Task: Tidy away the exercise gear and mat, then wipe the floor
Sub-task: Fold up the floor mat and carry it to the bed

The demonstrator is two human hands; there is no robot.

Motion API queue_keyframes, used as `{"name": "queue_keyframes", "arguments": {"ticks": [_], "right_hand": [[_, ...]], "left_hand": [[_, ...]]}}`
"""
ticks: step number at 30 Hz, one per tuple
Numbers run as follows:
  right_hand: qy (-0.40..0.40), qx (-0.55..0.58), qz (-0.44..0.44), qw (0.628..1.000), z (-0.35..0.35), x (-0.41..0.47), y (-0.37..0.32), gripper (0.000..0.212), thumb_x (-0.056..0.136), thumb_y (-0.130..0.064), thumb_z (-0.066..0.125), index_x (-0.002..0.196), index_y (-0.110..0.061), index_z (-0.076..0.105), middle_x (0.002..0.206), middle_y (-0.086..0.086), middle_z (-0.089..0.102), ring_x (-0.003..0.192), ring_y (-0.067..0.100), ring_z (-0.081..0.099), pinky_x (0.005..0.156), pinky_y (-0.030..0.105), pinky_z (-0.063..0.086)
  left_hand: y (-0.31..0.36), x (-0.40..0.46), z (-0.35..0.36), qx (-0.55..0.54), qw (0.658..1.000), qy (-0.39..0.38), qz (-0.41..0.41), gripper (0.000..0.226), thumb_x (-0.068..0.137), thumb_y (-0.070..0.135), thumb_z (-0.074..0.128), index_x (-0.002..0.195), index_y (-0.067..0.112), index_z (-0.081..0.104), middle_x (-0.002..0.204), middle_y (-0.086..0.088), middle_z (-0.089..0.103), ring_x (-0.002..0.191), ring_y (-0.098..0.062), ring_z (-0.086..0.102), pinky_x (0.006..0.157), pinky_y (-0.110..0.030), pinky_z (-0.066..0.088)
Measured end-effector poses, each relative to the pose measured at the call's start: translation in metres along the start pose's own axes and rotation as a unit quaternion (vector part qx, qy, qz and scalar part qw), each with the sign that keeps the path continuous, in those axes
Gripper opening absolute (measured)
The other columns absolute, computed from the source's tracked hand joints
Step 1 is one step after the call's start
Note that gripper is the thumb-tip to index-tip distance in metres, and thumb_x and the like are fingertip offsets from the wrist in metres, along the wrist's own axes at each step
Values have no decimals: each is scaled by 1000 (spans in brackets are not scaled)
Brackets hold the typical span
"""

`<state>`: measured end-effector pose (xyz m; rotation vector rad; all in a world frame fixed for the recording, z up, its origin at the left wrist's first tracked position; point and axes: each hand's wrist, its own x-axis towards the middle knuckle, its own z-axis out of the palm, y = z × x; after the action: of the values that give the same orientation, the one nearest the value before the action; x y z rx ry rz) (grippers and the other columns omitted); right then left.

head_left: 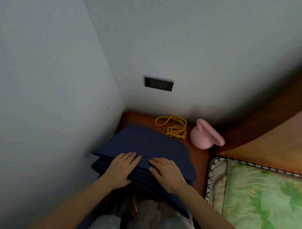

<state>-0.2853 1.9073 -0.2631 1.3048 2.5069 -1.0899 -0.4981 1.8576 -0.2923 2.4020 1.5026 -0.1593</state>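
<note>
mat, dark blue, folded into a stack of several layers, sits on the reddish-brown surface in the corner where the two grey walls meet. we see both hands on its near end, side by side, w/ the folded edges facing us just below them. left hand lies flat on the top layer, fingers straight & close together, pointing away from us; thumb drops over the near edge of the stack. right hand is flat too, fingers a bit spread, angled toward the left hand; fingertips of the two nearly meet, small gap btwn them. neither hand curls round anything, both just press down on top. bottom layer of the mat trails toward us, under the right forearm.

behind the mat, near the back wall: yellow rope in loose loops, its near loops touching or just beside the mat's far edge, can't tell which. right of the rope, apart from the mat, a pink kettlebell tipped on its side. dark wall socket above. bed w/ green sheet on our right.
</note>
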Motion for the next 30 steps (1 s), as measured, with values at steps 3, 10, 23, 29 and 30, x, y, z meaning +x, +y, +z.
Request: {"name": "queue_keyframes", "arguments": {"ticks": [3,10,23,29,30], "right_hand": [[72,156,124,977,-11,7,12,60,96,-51,31,116,-5,63,119,10,64,108,23,58,96,37,43],[-47,222,422,878,-29,13,68,74,83,-52,61,132,1,42,129,16,52,116,33,52,95,41,45],[-77,580,505,634,20,-26,92,88,60,-49,82,126,-4,44,120,16,52,102,33,54,86,43,48],[86,501,399,763,37,-23,84,117,41,-54,88,142,-22,38,134,9,46,120,29,47,101,44,44],[89,459,386,795,37,-24,84,110,47,-49,88,142,-26,36,134,9,41,122,30,43,103,43,41]], "left_hand": [[-2,6,-3,19,1000,-2,4,90,42,55,83,119,12,61,108,-10,69,93,-21,68,79,-31,55],[-1,10,-9,52,999,8,-11,86,41,54,86,115,14,67,103,-9,71,89,-20,70,73,-30,56],[14,-22,14,0,996,-3,-91,107,39,38,90,131,11,42,118,-17,63,104,-31,64,84,-42,53],[34,-48,53,-58,983,-99,-143,133,27,54,89,142,13,35,137,-18,50,121,-32,53,93,-43,46],[39,-47,60,-70,980,-114,-146,138,22,54,89,142,13,34,135,-17,52,119,-31,54,92,-43,47]]}}
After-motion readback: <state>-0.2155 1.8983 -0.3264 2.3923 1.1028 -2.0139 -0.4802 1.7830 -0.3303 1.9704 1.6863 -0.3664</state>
